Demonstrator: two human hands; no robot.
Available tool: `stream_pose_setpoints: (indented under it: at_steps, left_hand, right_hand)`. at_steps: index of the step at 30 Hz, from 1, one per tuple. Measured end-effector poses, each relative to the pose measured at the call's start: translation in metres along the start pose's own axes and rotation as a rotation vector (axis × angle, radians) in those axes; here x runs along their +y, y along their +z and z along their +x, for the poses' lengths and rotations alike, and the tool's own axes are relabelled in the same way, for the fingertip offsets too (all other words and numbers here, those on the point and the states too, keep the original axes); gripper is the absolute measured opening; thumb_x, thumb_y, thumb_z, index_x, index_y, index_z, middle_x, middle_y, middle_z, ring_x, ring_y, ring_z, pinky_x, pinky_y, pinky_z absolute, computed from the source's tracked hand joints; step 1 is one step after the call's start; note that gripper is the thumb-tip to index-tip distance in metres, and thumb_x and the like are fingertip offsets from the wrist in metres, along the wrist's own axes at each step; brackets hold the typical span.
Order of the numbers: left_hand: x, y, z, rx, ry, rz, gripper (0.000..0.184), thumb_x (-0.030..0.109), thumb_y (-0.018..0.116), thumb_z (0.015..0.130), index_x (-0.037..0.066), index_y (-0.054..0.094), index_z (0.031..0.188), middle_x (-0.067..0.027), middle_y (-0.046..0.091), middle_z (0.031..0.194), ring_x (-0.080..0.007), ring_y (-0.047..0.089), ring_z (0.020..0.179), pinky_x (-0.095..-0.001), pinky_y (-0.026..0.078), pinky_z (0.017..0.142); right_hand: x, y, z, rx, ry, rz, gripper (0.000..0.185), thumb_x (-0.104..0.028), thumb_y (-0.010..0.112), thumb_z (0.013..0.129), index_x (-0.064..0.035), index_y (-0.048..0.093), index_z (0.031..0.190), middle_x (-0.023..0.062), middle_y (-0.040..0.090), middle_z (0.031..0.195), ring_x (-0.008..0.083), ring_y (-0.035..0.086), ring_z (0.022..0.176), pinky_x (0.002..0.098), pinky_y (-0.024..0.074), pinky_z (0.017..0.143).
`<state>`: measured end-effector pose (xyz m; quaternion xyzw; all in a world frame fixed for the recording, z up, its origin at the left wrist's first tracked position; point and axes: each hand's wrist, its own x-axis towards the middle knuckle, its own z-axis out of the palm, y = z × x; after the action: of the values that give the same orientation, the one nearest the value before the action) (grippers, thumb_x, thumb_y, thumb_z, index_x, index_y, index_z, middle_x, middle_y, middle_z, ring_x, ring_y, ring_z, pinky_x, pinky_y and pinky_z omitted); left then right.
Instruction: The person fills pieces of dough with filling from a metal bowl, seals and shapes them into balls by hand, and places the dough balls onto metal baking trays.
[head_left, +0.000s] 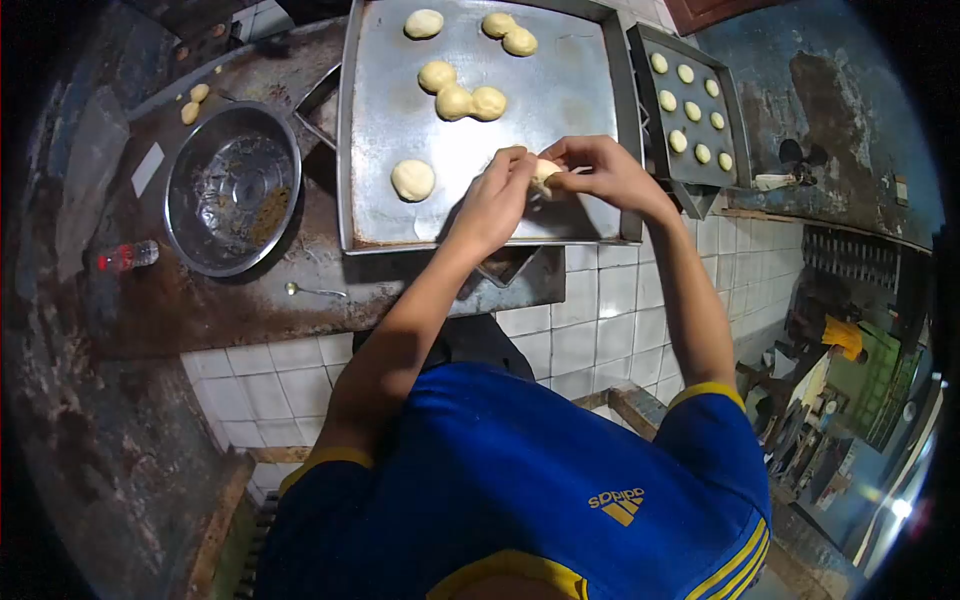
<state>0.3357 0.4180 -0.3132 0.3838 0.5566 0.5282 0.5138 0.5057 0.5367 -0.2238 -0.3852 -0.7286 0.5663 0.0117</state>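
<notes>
Over the front part of a large metal baking tray [383, 225], my two hands meet at a pale piece of dough [544, 172]. My left hand [494, 198] has its fingers bent against the dough's left side. From the other side, my right hand [606, 176] pinches it between thumb and fingers, which partly cover it. A single dough ball [413, 180] lies on the tray left of my hands. Farther back, three dough balls [454, 101] touch in a cluster, a pair [509, 35] sits together, and another ball [424, 24] lies alone.
A second tray [690, 165] with rows of dough balls stands at the right. On the worktop at left are a wide metal bowl [190, 225] with residue inside, a spoon [318, 292], a red-capped bottle [128, 256] and small dough pieces [191, 113].
</notes>
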Motion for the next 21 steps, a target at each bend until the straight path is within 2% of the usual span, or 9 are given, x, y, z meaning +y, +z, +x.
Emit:
stream_pose_setpoints:
  at_steps: [1, 3, 4, 8, 11, 13, 17, 18, 21]
  left_hand:
    - [0.005, -0.009, -0.005, 0.006, -0.002, 0.004, 0.053, 0.044, 0.047, 0.112, -0.006, 0.061, 0.125, -0.0240, 0.072, 0.116, -0.0321, 0.071, 0.107, -0.0415, 0.053, 0.095]
    - [0.031, -0.029, -0.022, 0.056, -0.040, -0.314, 0.053, 0.045, 0.040, 0.115, -0.002, 0.065, 0.117, -0.0119, 0.072, 0.105, -0.0173, 0.068, 0.099, -0.0306, 0.053, 0.089]
    - [0.045, -0.038, -0.029, 0.222, 0.036, -0.203, 0.059, 0.050, 0.040, 0.115, 0.000, 0.065, 0.101, -0.0074, 0.070, 0.087, -0.0128, 0.066, 0.083, -0.0281, 0.052, 0.077]
    - [0.078, -0.103, -0.048, 0.498, 0.175, -0.219, 0.060, 0.053, 0.042, 0.114, 0.004, 0.058, 0.082, -0.0006, 0.058, 0.070, -0.0105, 0.055, 0.063, -0.0286, 0.043, 0.057]
    - [0.103, -0.149, -0.058, 0.617, 0.367, -0.255, 0.061, 0.051, 0.045, 0.113, 0.004, 0.056, 0.076, 0.0014, 0.055, 0.068, -0.0059, 0.048, 0.065, -0.0276, 0.040, 0.057]
    - [0.104, -0.188, -0.068, 0.544, 0.394, -0.335, 0.059, 0.051, 0.047, 0.113, 0.004, 0.056, 0.078, 0.0026, 0.055, 0.070, -0.0052, 0.047, 0.065, -0.0264, 0.039, 0.057]
    - [0.117, -0.263, -0.097, 0.295, 0.387, -0.482, 0.037, 0.036, 0.073, 0.103, 0.009, 0.058, 0.084, 0.0085, 0.054, 0.075, -0.0007, 0.044, 0.066, -0.0209, 0.035, 0.058]
    - [0.114, -0.279, -0.105, 0.367, 0.364, -0.575, 0.031, 0.027, 0.081, 0.098, 0.009, 0.059, 0.085, 0.0101, 0.054, 0.074, 0.0004, 0.044, 0.065, -0.0192, 0.034, 0.058]
    - [0.093, -0.330, -0.123, 0.588, 0.367, -0.603, 0.043, 0.048, 0.063, 0.106, 0.009, 0.061, 0.088, 0.0021, 0.060, 0.083, -0.0043, 0.057, 0.074, -0.0207, 0.041, 0.061]
  right_hand:
    - [-0.019, 0.021, -0.005, 0.081, -0.069, 0.152, 0.030, -0.014, 0.081, 0.088, 0.0022, 0.076, 0.112, 0.0062, 0.079, 0.100, 0.0142, 0.073, 0.093, 0.0314, 0.0577, 0.086]
    - [-0.036, 0.068, -0.002, 0.269, -0.190, 0.156, 0.029, -0.010, 0.082, 0.089, 0.0040, 0.075, 0.114, 0.0080, 0.078, 0.104, 0.0133, 0.072, 0.094, 0.0305, 0.0583, 0.087]
    - [-0.050, 0.095, 0.000, 0.319, -0.178, 0.221, 0.029, -0.010, 0.081, 0.090, 0.0043, 0.074, 0.114, 0.0084, 0.077, 0.104, 0.0133, 0.072, 0.093, 0.0304, 0.0582, 0.087]
    - [-0.100, 0.175, 0.026, 0.367, -0.430, 0.522, 0.027, -0.007, 0.078, 0.093, 0.0058, 0.068, 0.114, 0.0072, 0.073, 0.102, 0.0110, 0.068, 0.092, 0.0270, 0.0551, 0.085]
    - [-0.146, 0.233, 0.059, 0.542, -0.379, 0.588, 0.023, -0.008, 0.080, 0.093, 0.0045, 0.066, 0.107, 0.0060, 0.072, 0.097, 0.0100, 0.067, 0.091, 0.0258, 0.0532, 0.082]
    - [-0.174, 0.265, 0.086, 0.709, -0.540, 0.586, 0.017, -0.008, 0.080, 0.094, 0.0043, 0.069, 0.099, 0.0058, 0.074, 0.091, 0.0093, 0.067, 0.082, 0.0249, 0.0536, 0.076]
    - [-0.224, 0.284, 0.117, 0.571, -0.522, 0.651, 0.016, -0.011, 0.076, 0.099, 0.0038, 0.075, 0.093, 0.0048, 0.076, 0.086, 0.0059, 0.065, 0.074, 0.0233, 0.0514, 0.066]
    - [-0.231, 0.289, 0.121, 0.464, -0.480, 0.678, 0.018, -0.013, 0.075, 0.099, 0.0036, 0.075, 0.094, 0.0040, 0.075, 0.086, 0.0058, 0.065, 0.074, 0.0230, 0.0512, 0.066]
    - [-0.267, 0.302, 0.122, 0.103, -0.211, 0.569, 0.021, -0.020, 0.076, 0.100, 0.0010, 0.076, 0.102, 0.0029, 0.075, 0.093, 0.0066, 0.065, 0.081, 0.0231, 0.0513, 0.071]
